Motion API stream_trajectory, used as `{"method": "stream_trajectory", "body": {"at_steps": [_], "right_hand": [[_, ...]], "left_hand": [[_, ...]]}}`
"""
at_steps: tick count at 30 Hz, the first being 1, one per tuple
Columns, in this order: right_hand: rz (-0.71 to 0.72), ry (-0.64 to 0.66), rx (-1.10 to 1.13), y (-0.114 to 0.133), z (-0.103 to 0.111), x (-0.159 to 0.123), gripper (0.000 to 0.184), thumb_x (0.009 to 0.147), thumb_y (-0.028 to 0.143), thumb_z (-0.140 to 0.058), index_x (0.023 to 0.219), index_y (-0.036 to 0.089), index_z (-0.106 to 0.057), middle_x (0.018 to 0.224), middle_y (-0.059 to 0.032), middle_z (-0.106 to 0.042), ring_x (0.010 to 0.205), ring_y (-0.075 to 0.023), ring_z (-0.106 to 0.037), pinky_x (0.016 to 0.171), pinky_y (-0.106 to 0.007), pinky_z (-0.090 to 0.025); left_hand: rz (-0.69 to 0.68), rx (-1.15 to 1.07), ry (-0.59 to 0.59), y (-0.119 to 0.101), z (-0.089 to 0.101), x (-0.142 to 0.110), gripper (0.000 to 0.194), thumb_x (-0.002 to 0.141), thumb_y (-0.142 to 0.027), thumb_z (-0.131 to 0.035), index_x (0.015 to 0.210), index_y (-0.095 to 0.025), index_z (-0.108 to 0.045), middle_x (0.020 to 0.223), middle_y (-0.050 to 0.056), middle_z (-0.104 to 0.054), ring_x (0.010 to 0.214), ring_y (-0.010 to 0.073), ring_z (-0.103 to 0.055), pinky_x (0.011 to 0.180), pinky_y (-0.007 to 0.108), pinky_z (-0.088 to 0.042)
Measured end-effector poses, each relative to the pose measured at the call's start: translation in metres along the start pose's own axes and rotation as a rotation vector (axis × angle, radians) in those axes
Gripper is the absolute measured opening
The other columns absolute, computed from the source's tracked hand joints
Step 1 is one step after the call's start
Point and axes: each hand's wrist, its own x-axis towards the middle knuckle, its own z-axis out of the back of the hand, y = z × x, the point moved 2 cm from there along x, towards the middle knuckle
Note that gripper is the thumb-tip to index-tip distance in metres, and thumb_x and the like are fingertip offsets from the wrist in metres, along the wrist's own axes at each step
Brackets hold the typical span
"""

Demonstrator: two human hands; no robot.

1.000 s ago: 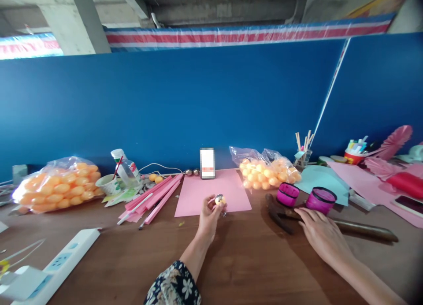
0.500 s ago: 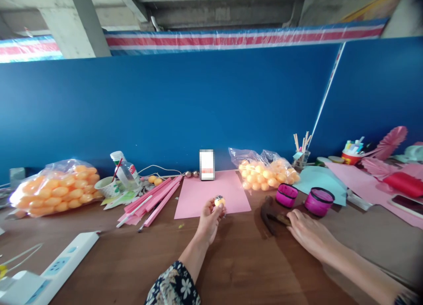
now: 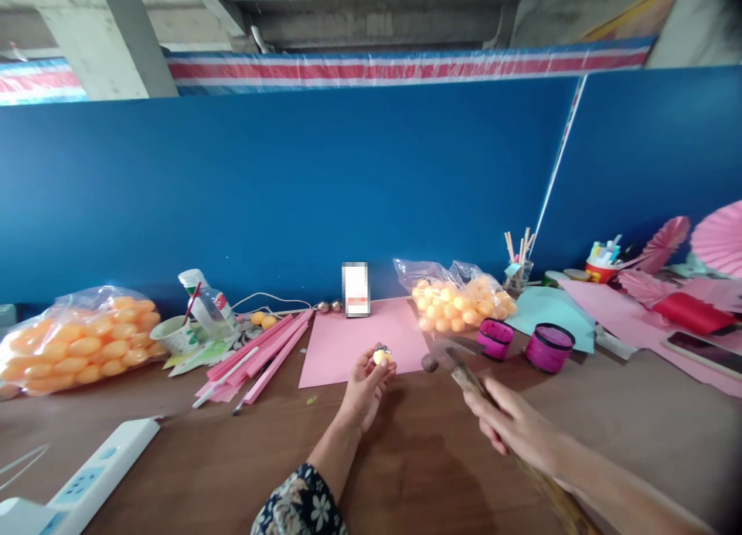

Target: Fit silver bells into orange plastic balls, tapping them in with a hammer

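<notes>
My left hand (image 3: 366, 386) is closed, pinching a small yellow ball (image 3: 382, 356) with a shiny, silvery part on top, above the near edge of a pink paper sheet (image 3: 342, 345). My right hand (image 3: 510, 419) wraps round the wooden handle of a hammer (image 3: 468, 380), raised off the table. The hammer's dark head is slightly blurred and points towards the left hand, apart from the ball. Just beyond the hammer stand two magenta mesh containers with black rims, a smaller one (image 3: 495, 339) and a larger one (image 3: 549, 349).
Clear bags of yellow-orange balls lie at left (image 3: 81, 342) and right (image 3: 457, 299). Pink paper strips (image 3: 260, 357), a plastic bottle (image 3: 212, 307) and a paper cup (image 3: 174, 335) are left of the sheet. A power strip (image 3: 86, 473) lies front left. A blue partition (image 3: 348, 179) closes the back.
My right hand has lifted the hammer from the table and brought it leftwards, its head now nearer my left hand. The left hand still pinches the ball. The view has shifted slightly right.
</notes>
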Motion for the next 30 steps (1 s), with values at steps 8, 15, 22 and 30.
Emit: {"method": "stream_trajectory", "body": {"at_steps": [8, 15, 22, 30], "right_hand": [[0.084, -0.008, 0.195, 0.038, -0.021, 0.009, 0.023, 0.086, 0.042, -0.037, 0.078, 0.021, -0.040, 0.056, 0.0071, -0.043, 0.041, -0.0062, -0.039, 0.041, -0.020, -0.037], [0.070, 0.009, 0.258, 0.040, -0.030, 0.019, 0.022, 0.084, 0.040, -0.040, 0.076, 0.020, -0.039, 0.063, 0.0055, -0.045, 0.044, -0.0057, -0.041, 0.039, -0.019, -0.036], [0.057, 0.034, 0.372, 0.043, -0.033, 0.023, 0.020, 0.083, 0.039, -0.042, 0.077, 0.020, -0.038, 0.069, 0.0050, -0.043, 0.045, -0.0044, -0.039, 0.036, -0.017, -0.034], [0.029, 0.011, 0.432, 0.052, -0.031, 0.023, 0.018, 0.084, 0.037, -0.042, 0.078, 0.021, -0.036, 0.067, 0.0058, -0.040, 0.046, -0.0045, -0.038, 0.037, -0.017, -0.033]], "left_hand": [[0.033, 0.113, 0.016, 0.002, 0.003, -0.001, 0.044, 0.064, -0.027, -0.070, 0.106, -0.018, -0.056, 0.082, 0.003, -0.058, 0.069, 0.0091, -0.057, 0.064, 0.021, -0.046], [0.020, 0.143, -0.018, 0.002, 0.005, 0.000, 0.046, 0.066, -0.030, -0.068, 0.108, -0.018, -0.055, 0.087, 0.005, -0.060, 0.070, 0.0097, -0.058, 0.065, 0.022, -0.046], [0.011, 0.122, 0.027, 0.001, 0.000, -0.001, 0.034, 0.068, -0.028, -0.067, 0.097, -0.014, -0.057, 0.083, 0.005, -0.062, 0.072, 0.0110, -0.059, 0.069, 0.024, -0.045], [0.042, 0.032, 0.039, -0.002, 0.000, -0.001, 0.036, 0.071, -0.028, -0.064, 0.104, -0.015, -0.056, 0.085, 0.006, -0.062, 0.073, 0.0120, -0.060, 0.072, 0.025, -0.046]]}}
